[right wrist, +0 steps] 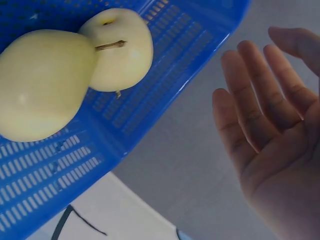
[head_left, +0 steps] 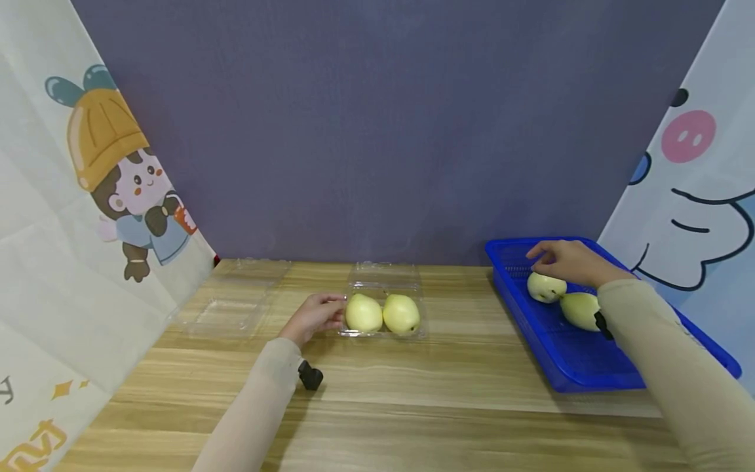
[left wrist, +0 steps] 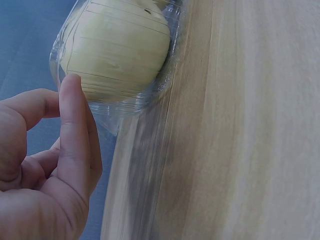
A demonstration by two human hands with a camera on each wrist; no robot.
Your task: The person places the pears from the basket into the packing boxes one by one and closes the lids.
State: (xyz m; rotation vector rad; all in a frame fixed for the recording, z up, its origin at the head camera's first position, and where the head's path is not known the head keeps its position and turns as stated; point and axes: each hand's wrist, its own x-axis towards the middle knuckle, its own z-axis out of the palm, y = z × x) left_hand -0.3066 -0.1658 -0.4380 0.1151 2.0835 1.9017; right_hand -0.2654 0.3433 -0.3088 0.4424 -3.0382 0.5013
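Two pale yellow pears [head_left: 402, 314] sit side by side in a clear plastic clamshell box [head_left: 386, 276], its lid raised at the back. My left hand [head_left: 317, 316] is at the box's left side, thumb and forefinger together at its rim beside the nearer pear [left wrist: 117, 47]. Over the far end of a blue slotted basket [head_left: 527, 341] hovers my right hand [head_left: 567, 261], holding nothing. Its fingers [right wrist: 255, 95] are spread loosely in the right wrist view. Below it in the basket lie two pears [right wrist: 40, 85], one upright-looking with a stem [right wrist: 122, 50], touching each other.
A second clear plastic box [head_left: 227, 311] stands at the left with its lid up. The wooden table [head_left: 377, 406] ends at a dark grey back wall [head_left: 366, 131]. Printed cloths with cartoon figures [head_left: 141, 183] hang on both sides.
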